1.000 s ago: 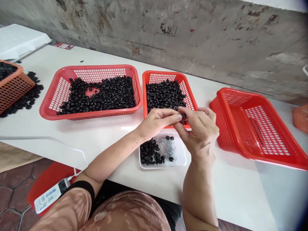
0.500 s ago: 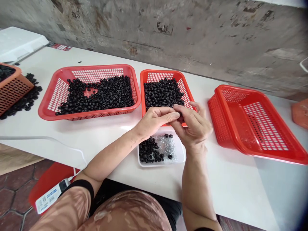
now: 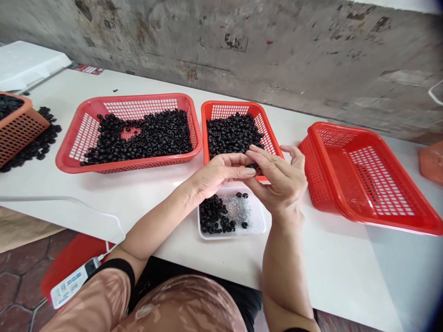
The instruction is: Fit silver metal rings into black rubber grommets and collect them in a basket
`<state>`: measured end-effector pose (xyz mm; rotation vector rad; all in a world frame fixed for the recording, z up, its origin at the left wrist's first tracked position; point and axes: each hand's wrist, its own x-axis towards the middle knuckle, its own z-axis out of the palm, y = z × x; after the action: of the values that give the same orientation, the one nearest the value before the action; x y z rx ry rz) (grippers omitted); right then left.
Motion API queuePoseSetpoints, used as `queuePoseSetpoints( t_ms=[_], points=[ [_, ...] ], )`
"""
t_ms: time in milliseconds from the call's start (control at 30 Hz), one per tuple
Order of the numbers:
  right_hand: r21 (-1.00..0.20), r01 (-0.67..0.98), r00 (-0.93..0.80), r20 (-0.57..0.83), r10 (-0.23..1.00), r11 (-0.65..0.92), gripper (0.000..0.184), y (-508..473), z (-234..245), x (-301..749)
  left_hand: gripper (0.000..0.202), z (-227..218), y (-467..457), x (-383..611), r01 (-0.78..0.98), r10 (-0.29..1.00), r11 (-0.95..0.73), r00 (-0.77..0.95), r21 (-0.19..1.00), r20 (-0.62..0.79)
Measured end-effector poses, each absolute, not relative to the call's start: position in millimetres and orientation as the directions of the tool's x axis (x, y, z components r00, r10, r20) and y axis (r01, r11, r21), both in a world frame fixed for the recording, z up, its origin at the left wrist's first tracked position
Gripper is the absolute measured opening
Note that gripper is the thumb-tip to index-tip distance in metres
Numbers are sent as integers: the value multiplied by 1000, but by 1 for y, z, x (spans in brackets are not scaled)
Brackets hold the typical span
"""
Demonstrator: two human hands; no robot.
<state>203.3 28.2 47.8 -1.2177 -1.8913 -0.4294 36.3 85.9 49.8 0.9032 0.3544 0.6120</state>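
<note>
My left hand (image 3: pixel 221 173) pinches a small round black piece (image 3: pixel 254 166) between thumb and fingertips. Against the same piece, my right hand (image 3: pixel 280 180) closes its thumb and fingers from the right, so its far side is partly hidden. Both hands are over the near edge of a small red basket (image 3: pixel 276 138) filled with black ring-shaped pieces (image 3: pixel 233 131). Below them sits a clear plastic tub (image 3: pixel 259 226) with similar black rings (image 3: pixel 212 214) on its left and tiny shiny clear bits (image 3: pixel 242 210) on its right.
A wider red basket (image 3: pixel 78 165) of black rings stands to the left. Farther left, an orange basket (image 3: pixel 26 127) has black pieces spilled beside it. Stacked red baskets (image 3: pixel 341 184) stand on the right. A white cable (image 3: pixel 69 198) crosses the table's left side toward a power strip (image 3: pixel 74 283).
My right hand's fingers have opened a little and lifted from the left fingertips, showing more of the black piece. The baskets and tub have not moved.
</note>
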Motion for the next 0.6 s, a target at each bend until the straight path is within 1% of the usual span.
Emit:
queuePoseSetpoints(
  t_ms=[67, 100, 200, 267, 333, 467, 533, 600],
  points=[
    [-114, 871, -205, 800, 564, 478, 27, 29, 48, 204, 34, 54, 84, 37, -362, 684, 407, 729, 838, -18],
    [-118, 868, -199, 807, 555, 482, 29, 29, 47, 203, 34, 55, 83, 37, -361, 689, 393, 724, 846, -11],
    [-164, 850, -169, 815, 554, 500, 35, 30, 46, 202, 37, 58, 80, 39, -346, 668, 403, 744, 847, -14],
    [-201, 825, -155, 818, 554, 528, 36, 29, 47, 201, 37, 58, 80, 40, -351, 678, 405, 734, 844, -20],
    [-274, 777, -148, 796, 587, 567, 39, 27, 49, 200, 35, 57, 80, 41, -360, 700, 397, 714, 844, -24],
    [-516, 619, -134, 674, 727, 592, 47, 22, 57, 203, 33, 53, 82, 41, -372, 737, 375, 675, 849, -30],
    [-607, 544, -74, 653, 753, 580, 40, 20, 59, 204, 33, 51, 84, 41, -361, 748, 363, 663, 859, -38],
    [-655, 493, 4, 660, 752, 572, 32, 20, 59, 204, 34, 50, 85, 40, -338, 752, 346, 658, 875, -43]
  ],
)
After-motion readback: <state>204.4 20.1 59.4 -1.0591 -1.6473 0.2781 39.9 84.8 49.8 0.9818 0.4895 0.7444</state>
